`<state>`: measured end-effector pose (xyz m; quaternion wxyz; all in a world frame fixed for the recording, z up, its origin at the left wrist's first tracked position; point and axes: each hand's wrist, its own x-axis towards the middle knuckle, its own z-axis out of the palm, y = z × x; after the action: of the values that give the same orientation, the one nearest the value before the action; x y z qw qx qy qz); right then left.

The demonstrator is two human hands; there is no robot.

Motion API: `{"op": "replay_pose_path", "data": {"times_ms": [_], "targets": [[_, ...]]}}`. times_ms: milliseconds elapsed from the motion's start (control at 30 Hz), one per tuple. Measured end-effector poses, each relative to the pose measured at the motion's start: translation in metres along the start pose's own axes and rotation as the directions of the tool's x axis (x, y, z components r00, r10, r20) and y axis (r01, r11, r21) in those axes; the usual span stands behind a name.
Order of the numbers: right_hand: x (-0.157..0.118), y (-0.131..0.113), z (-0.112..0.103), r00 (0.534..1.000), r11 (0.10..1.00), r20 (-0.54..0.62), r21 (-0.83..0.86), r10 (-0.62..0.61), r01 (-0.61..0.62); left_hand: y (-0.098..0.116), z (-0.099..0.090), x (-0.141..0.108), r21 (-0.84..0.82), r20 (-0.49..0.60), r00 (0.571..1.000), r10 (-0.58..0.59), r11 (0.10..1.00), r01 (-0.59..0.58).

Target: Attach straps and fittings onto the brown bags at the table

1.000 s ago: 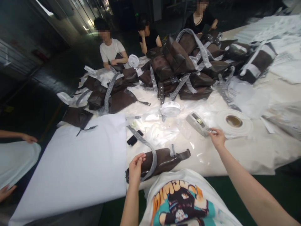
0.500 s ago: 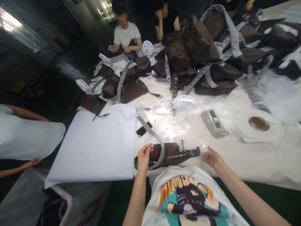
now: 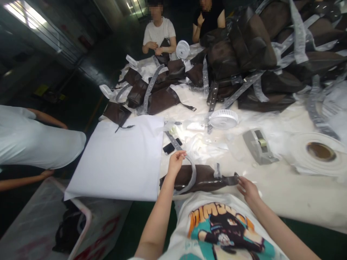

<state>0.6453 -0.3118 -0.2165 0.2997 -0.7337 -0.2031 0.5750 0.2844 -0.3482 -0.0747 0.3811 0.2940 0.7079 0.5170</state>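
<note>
A dark brown bag (image 3: 207, 177) lies flat at the table's near edge, in front of my body. A grey strap in clear plastic wrap (image 3: 193, 171) curves over its left part and runs up toward a phone. My left hand (image 3: 176, 162) is above the bag's left side, thumb and fingers pinched on the wrapped strap. At the bag's right end a short buckle strap (image 3: 230, 180) sticks out. My right hand (image 3: 248, 188) has its fingertips on the buckle end. A small wrapped tab (image 3: 217, 170) stands up from the bag's top edge.
Beyond are a phone (image 3: 172, 146), a white fan (image 3: 223, 118), a tape dispenser (image 3: 258, 146) and a white roll (image 3: 300, 155). White sheeting (image 3: 116, 162) covers the left. Brown bags (image 3: 244, 43) pile up behind; people sit across, another stands left by a cart (image 3: 88, 216).
My left hand has risen from the bag to the wrapped strap. My right hand has reached the buckle end. The view has shifted, and the seated person's hands have come together.
</note>
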Motion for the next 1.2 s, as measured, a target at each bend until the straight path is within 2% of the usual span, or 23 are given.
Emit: {"op": "replay_pose_path", "data": {"times_ms": [67,100,167,300,400,467,567,733,900,1067,1200], "targets": [[-0.008,-0.014,0.001,0.961,0.955,-0.057,-0.145,-0.27,0.26,0.003,0.014,0.003,0.078,0.088,0.996,0.027,0.996,-0.034],[-0.012,-0.022,0.003,0.924,0.908,-0.035,-0.203,-0.381,0.367,0.004,0.022,0.002,0.14,0.15,0.988,0.034,0.989,-0.055],[-0.02,-0.042,0.009,0.868,0.831,0.073,-0.259,-0.492,0.493,0.006,0.04,-0.004,0.291,0.273,0.962,0.021,0.951,-0.103],[-0.04,-0.075,0.029,0.811,0.775,0.38,-0.29,-0.445,0.561,0.006,0.077,-0.018,0.501,0.416,0.906,-0.079,0.851,-0.156],[-0.054,-0.086,0.045,0.75,0.737,0.534,-0.309,-0.389,0.602,-0.001,0.097,-0.023,0.464,0.502,0.845,-0.185,0.882,-0.082],[-0.061,-0.089,0.052,0.728,0.729,0.566,-0.295,-0.387,0.617,-0.009,0.105,-0.025,0.356,0.503,0.834,-0.227,0.934,0.039],[-0.067,-0.088,0.057,0.728,0.768,0.556,-0.23,-0.4,0.598,-0.018,0.109,-0.03,0.171,0.439,0.86,-0.26,0.964,0.205],[-0.072,-0.084,0.057,0.724,0.825,0.551,-0.108,-0.415,0.555,-0.018,0.11,-0.042,-0.021,0.378,0.875,-0.304,0.941,0.336],[-0.08,-0.088,0.055,0.709,0.823,0.553,-0.072,-0.437,0.563,-0.013,0.114,-0.049,-0.137,0.342,0.892,-0.295,0.924,0.358],[-0.087,-0.091,0.052,0.676,0.817,0.586,-0.039,-0.448,0.575,-0.017,0.122,-0.05,-0.148,0.317,0.914,-0.253,0.939,0.311],[-0.086,-0.085,0.052,0.694,0.827,0.583,-0.066,-0.422,0.558,-0.026,0.122,-0.053,-0.102,0.316,0.93,-0.185,0.968,0.227]]}}
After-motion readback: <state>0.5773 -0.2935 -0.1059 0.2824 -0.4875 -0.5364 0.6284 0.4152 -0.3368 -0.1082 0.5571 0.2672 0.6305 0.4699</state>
